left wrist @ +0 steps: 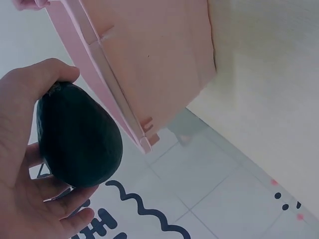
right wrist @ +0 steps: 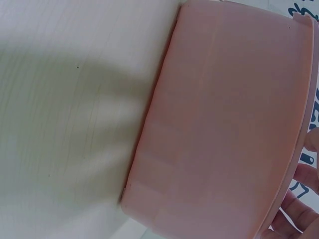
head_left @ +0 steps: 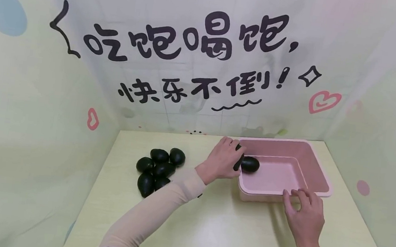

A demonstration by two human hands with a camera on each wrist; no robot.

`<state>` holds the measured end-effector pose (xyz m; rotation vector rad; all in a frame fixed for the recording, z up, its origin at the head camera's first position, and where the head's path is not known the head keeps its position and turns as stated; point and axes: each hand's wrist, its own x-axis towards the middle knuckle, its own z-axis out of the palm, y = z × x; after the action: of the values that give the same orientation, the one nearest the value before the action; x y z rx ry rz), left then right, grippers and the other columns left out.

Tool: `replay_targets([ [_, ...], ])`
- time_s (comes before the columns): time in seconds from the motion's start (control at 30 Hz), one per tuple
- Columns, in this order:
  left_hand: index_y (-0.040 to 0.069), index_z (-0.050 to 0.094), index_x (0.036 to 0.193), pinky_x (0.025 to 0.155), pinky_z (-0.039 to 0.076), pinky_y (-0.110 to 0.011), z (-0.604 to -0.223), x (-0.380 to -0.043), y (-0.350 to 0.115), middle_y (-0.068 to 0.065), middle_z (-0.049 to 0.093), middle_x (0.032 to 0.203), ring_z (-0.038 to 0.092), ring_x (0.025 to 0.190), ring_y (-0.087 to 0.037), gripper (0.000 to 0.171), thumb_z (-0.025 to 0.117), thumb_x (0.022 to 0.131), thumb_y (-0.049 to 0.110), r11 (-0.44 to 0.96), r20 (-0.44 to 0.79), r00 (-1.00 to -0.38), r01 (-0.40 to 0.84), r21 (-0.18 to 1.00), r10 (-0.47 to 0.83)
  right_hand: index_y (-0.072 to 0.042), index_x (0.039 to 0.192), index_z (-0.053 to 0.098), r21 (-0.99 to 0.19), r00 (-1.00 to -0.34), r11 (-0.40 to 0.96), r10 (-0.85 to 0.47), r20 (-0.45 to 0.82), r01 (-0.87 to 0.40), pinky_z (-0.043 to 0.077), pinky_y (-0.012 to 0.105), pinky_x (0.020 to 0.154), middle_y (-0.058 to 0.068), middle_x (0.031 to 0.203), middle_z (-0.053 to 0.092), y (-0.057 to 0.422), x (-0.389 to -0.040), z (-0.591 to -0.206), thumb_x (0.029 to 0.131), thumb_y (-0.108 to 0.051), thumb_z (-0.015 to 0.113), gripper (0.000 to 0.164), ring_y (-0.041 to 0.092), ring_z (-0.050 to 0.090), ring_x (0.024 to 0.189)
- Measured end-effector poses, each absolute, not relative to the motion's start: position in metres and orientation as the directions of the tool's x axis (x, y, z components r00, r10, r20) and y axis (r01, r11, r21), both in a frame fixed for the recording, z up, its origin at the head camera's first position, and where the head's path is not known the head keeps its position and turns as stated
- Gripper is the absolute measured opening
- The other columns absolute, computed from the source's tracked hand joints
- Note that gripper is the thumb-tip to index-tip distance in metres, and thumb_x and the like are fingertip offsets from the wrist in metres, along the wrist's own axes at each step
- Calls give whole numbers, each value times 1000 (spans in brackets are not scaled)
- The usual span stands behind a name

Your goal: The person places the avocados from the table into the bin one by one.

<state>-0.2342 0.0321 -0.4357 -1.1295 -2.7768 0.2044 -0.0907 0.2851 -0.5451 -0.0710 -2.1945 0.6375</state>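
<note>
My left hand [head_left: 224,159] grips a dark avocado [left wrist: 79,134] at the left rim of the pink bin [head_left: 274,194]. In the left wrist view the thumb lies over the avocado's narrow end and the fingers curl beneath it. Just beside it in the head view, another dark avocado [head_left: 250,165] lies inside the bin at its left end. My right hand [head_left: 305,219] holds the bin's front rim near the right corner, its fingertips [right wrist: 306,174] bent at the rim in the right wrist view.
Several dark avocados [head_left: 164,170] sit in a cluster on the pale table [head_left: 207,230] to the left, partly hidden behind my left sleeve. A printed cloth [head_left: 198,119] hangs behind the table and along both sides.
</note>
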Motion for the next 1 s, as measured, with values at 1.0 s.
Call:
replay_targets([
  [1.0, 22, 61, 140, 113, 47, -38, -444, -236, 66, -3, 64, 137, 60, 126, -23, 62, 71, 91, 60, 650, 126, -639, 734, -194, 759, 3, 92, 76, -459, -648, 873, 256, 717, -163, 50, 64, 63, 25, 101, 71, 284, -90, -547, 84, -19, 81, 24, 47, 62, 90],
])
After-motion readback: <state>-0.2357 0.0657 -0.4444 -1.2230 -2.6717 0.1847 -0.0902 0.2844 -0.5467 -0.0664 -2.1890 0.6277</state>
